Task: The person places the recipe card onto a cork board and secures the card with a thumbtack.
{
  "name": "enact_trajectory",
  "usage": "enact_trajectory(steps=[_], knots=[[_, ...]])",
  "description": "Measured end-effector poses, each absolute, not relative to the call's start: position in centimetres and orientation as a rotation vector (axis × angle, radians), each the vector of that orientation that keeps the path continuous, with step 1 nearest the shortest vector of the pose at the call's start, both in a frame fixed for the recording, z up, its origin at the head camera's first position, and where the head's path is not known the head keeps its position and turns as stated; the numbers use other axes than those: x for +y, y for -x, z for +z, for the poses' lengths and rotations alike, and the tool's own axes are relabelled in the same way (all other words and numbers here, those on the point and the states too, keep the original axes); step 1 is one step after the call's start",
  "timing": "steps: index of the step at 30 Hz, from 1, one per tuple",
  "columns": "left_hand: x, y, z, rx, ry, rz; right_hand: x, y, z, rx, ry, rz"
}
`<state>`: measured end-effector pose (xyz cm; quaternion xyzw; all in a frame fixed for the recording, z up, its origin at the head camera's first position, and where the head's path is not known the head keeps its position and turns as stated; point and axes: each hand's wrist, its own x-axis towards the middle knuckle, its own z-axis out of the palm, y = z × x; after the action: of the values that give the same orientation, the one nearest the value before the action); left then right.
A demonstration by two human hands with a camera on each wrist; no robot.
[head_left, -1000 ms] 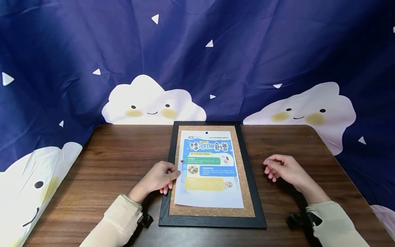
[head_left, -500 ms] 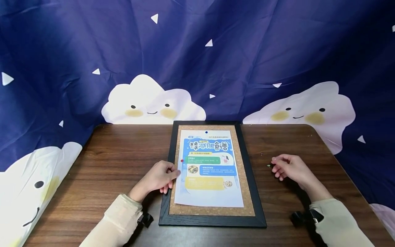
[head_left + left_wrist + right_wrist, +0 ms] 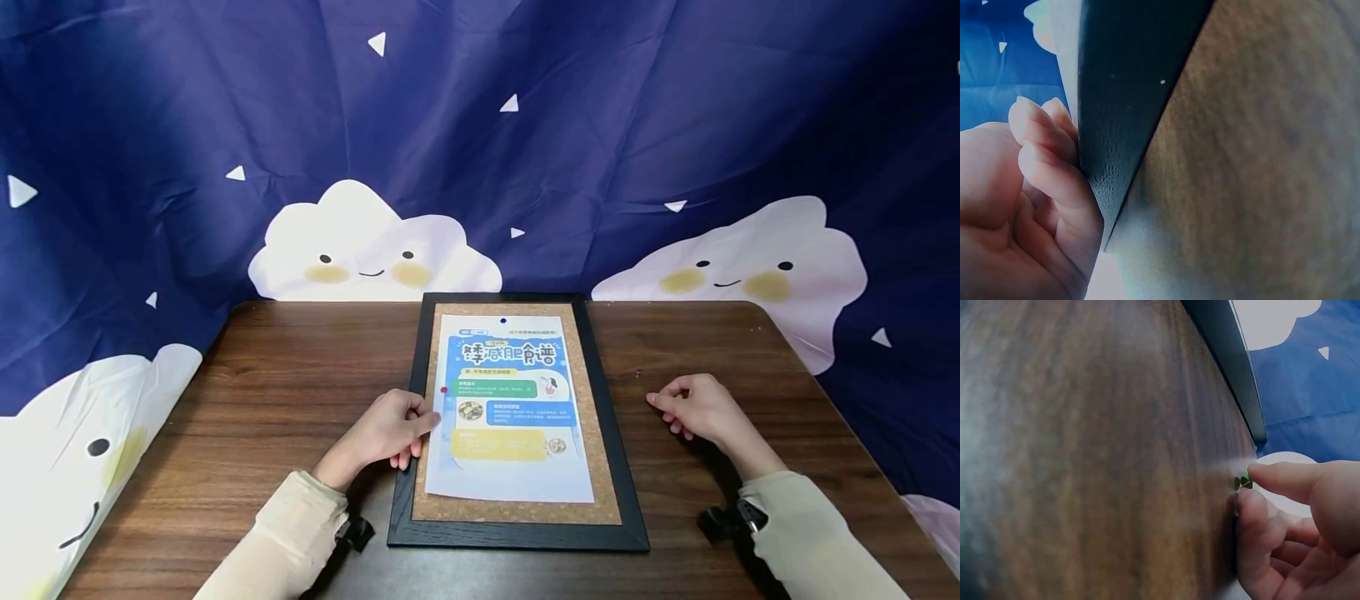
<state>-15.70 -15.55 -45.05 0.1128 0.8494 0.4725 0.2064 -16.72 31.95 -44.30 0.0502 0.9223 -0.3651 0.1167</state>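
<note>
A printed poster (image 3: 517,475) lies on a black-framed corkboard (image 3: 604,500), with a blue pushpin (image 3: 503,321) at its top edge and a red pushpin (image 3: 444,390) on its left edge. My left hand (image 3: 392,427) grips the poster's left edge between thumb and forefinger. Its other fingers curl over the board's frame, close against the black wood in the left wrist view. To the right of the board, my right hand (image 3: 697,406) is low over the table. There its thumb and forefinger pinch a green pushpin (image 3: 1245,482), hidden by the fingertips in the head view.
The board lies on a dark brown wooden table (image 3: 300,358). Beyond the right hand's fingertips, a tiny reddish speck (image 3: 637,373) shows on the wood. A navy curtain (image 3: 570,150) with clouds and white triangles hangs behind the table. Each sleeve has a black wrist strap.
The right hand first drew back right, uncovering the green pushpin on the table, then came back left and closed its fingertips over it. The left hand and the board have stayed put.
</note>
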Motion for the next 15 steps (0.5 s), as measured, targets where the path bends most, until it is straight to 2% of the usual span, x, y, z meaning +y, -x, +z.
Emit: enact_trajectory(steps=[8,15], knots=[[-15.57,15.8,-45.06,2.376,-0.321,1.316,31.95,16.38,-44.44,2.707,-0.082,-1.131],[-15.52,15.72,-45.18,2.373,-0.315,1.315,31.63,16.42,-44.36,2.568,-0.012,-1.407]])
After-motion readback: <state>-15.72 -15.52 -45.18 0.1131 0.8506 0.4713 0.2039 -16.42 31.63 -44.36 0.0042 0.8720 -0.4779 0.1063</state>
